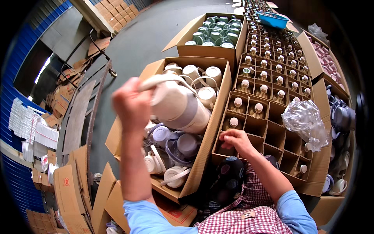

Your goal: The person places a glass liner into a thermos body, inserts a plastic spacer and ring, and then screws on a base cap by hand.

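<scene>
My left hand (pixel 132 103), blurred by motion, is closed on the loop handle of a cream vacuum flask (pixel 181 107) with a grey band. The flask tilts above an open carton (pixel 204 163) of white and lilac flask parts, many with loop handles. To the right stands a carton with cardboard dividers (pixel 269 134), and bottles with whitish caps stand in many of its compartments. My right hand (pixel 238 141) hovers over its near left compartments, fingers loosely bent and apart, nothing visible in them. One capped bottle (pixel 233 123) is just beyond those fingers.
Crumpled clear plastic (pixel 306 121) lies over the divided carton's right side. Farther off are a carton of green parts (pixel 214 35) and a blue basin (pixel 272 19). Pink parts (pixel 323 56) and dark parts (pixel 343 117) fill cartons at right. A trolley (pixel 83 113) stands at left.
</scene>
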Action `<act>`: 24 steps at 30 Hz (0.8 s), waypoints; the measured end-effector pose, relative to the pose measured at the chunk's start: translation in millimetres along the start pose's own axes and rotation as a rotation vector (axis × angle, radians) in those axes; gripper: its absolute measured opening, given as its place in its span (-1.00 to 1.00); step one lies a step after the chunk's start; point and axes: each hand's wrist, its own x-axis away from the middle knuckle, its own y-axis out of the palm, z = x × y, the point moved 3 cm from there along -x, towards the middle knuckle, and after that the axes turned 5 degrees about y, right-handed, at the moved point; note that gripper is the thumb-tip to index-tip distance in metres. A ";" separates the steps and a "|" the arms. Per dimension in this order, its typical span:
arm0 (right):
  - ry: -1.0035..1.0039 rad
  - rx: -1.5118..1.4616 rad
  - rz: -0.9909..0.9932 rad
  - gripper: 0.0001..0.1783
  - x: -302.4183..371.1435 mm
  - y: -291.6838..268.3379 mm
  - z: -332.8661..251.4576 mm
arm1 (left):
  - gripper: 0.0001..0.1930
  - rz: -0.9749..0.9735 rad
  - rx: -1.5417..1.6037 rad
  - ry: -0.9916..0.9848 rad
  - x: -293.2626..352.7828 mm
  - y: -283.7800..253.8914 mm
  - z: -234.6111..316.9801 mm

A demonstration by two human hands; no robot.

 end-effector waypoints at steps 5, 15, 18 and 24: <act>-0.016 -0.440 0.169 -0.28 -33.3 -13.6 18.4 | -0.80 0.183 0.198 -0.086 10.6 -126.9 40.9; -0.248 0.879 0.667 -0.56 80.0 -185.3 -180.6 | -0.85 -0.796 1.031 -0.742 261.5 -48.2 47.5; -0.147 1.289 0.547 -0.58 98.3 -131.3 -207.5 | -0.54 -1.548 1.014 -0.573 322.3 -12.2 123.2; -0.340 1.176 0.281 -0.57 91.3 -65.1 -126.8 | -0.60 -1.378 1.249 -0.083 228.2 8.9 123.6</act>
